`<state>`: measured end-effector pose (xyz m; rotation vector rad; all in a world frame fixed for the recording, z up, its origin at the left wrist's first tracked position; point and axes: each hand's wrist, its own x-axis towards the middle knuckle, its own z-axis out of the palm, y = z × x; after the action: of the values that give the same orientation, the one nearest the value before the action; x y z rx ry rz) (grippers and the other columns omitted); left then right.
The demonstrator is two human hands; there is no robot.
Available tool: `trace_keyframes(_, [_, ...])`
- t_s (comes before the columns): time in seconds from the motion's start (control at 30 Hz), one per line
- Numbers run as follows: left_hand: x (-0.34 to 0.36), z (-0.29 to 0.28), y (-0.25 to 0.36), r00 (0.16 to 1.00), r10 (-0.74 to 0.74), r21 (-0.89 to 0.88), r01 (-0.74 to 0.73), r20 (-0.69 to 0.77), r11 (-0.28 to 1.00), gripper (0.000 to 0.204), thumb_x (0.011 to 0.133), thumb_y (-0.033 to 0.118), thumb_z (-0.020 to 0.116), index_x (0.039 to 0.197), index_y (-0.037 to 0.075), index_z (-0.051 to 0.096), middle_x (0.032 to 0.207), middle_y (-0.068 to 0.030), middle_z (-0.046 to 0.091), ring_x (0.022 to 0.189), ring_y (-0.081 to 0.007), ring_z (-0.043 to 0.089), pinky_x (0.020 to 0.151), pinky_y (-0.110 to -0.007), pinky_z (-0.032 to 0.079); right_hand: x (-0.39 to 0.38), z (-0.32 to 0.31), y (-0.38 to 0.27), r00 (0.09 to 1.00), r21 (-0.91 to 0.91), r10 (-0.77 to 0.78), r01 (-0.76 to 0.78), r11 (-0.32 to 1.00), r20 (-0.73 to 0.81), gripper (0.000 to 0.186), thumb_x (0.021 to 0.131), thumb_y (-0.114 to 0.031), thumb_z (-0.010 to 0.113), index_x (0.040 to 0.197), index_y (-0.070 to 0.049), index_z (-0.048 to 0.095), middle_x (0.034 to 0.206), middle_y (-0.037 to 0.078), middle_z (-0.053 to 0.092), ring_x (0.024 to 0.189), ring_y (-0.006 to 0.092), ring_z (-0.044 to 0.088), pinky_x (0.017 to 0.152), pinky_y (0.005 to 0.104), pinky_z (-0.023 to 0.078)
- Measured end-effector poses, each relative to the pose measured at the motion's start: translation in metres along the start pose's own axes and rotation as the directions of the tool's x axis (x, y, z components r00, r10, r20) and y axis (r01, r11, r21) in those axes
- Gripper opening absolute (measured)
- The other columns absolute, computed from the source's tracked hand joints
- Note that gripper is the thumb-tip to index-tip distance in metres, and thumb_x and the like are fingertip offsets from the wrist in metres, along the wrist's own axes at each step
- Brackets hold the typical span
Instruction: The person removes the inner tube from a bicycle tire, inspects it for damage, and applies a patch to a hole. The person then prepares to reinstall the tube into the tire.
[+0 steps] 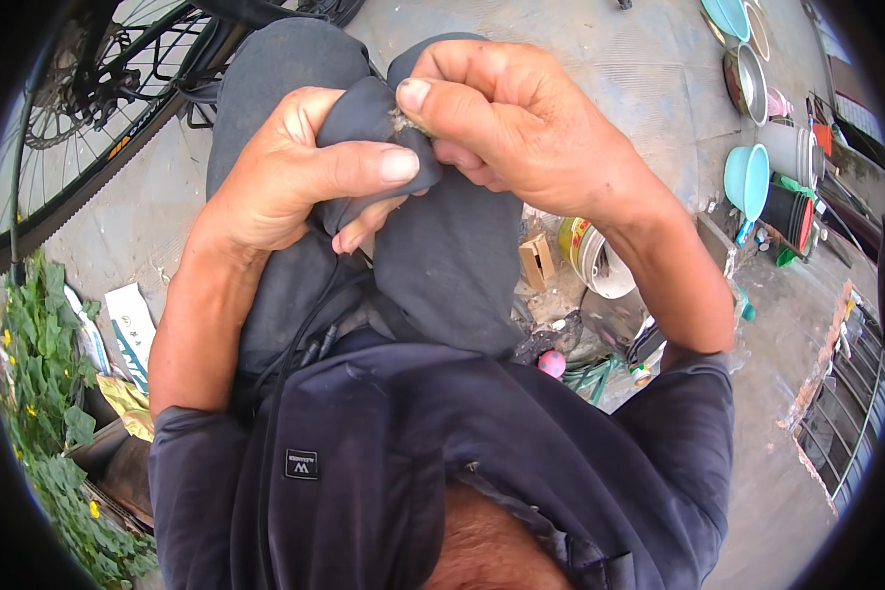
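Note:
Over my knees, both of my hands work on a dark grey, soft-looking piece [362, 113] with a curved, smooth surface; its exact kind is unclear. My left hand [290, 167] grips it from the left, thumb across the front and fingers curled behind. A small frayed, tan fibrous patch [400, 120] shows at its upper right edge. Right there, my right hand [526, 128] is closed in a pinch, thumb and bent forefinger against the patch. What lies between those fingertips is mostly hidden. Thin black cords [310, 324] run down from below the piece over my lap.
A bicycle wheel [44, 128] stands at the upper left, above leafy plants [44, 393]. To the right are a white bucket [605, 265], a wooden block [536, 259] and a pink ball [552, 364]. Turquoise basins [746, 182] and pots line the far right, near a metal grate [846, 393].

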<state>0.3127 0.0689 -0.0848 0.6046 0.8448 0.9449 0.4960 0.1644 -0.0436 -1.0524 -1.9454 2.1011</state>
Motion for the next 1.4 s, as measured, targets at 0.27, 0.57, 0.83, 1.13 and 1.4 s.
trace_keyframes(0.27, [-0.004,-0.007,-0.004,0.995,0.073,-0.160,-0.063,0.061,0.985,0.021,0.088,0.017,0.067,0.086,-0.004,0.066,0.059,-0.0065,0.058,0.040,-0.0103,0.049,0.038,-0.024,0.037,-0.006,0.005,0.020,0.840,-0.294,-0.534,0.489,0.821,-0.096,0.017,0.089,-0.014,0.075,0.098,-0.004,0.065,0.077,-0.003,0.059,0.066,0.0019,0.051,0.058,0.0189,0.041])
trace_keyframes(0.57, [-0.008,-0.007,-0.003,0.995,0.073,-0.110,-0.066,0.063,0.992,0.027,0.091,0.019,0.065,0.085,-0.007,0.064,0.055,-0.0061,0.056,0.039,-0.0096,0.047,0.037,-0.025,0.035,0.002,0.017,0.029,0.755,-0.310,-0.637,0.575,0.757,-0.155,0.019,0.081,-0.010,0.079,0.094,-0.006,0.066,0.083,0.005,0.060,0.071,0.0149,0.062,0.062,0.0284,0.049])
trace_keyframes(0.83, [-0.005,-0.008,0.000,0.996,0.036,-0.030,-0.034,0.077,0.999,0.028,0.092,0.020,0.065,0.085,-0.007,0.065,0.053,-0.0043,0.054,0.038,-0.0083,0.045,0.038,-0.024,0.037,0.017,0.021,0.039,0.516,-0.648,-0.850,0.612,0.454,-0.108,0.018,0.082,-0.009,0.074,0.093,-0.007,0.060,0.082,0.009,0.058,0.067,0.0302,0.061,0.059,0.0371,0.048])
trace_keyframes(1.13, [-0.007,-0.013,0.005,0.994,-0.010,0.055,0.004,0.112,0.998,0.028,0.091,0.020,0.065,0.083,-0.007,0.065,0.050,-0.0013,0.049,0.038,-0.0048,0.039,0.039,-0.023,0.030,0.012,0.019,0.027,0.782,-0.425,-0.614,0.522,0.740,-0.108,0.014,0.096,-0.014,0.062,0.093,0.000,0.060,0.075,0.012,0.059,0.068,0.0259,0.059,0.060,0.0368,0.046])
trace_keyframes(1.4, [-0.008,-0.015,0.006,0.996,-0.020,0.043,0.017,0.086,0.999,0.029,0.091,0.021,0.066,0.082,-0.006,0.064,0.050,-0.0012,0.049,0.038,-0.0046,0.038,0.038,-0.022,0.030,0.013,0.005,-0.015,0.994,-0.329,-0.104,0.104,0.939,0.018,0.033,0.096,-0.026,0.055,0.100,0.005,0.067,0.084,0.020,0.069,0.080,0.0302,0.068,0.075,0.0386,0.052])
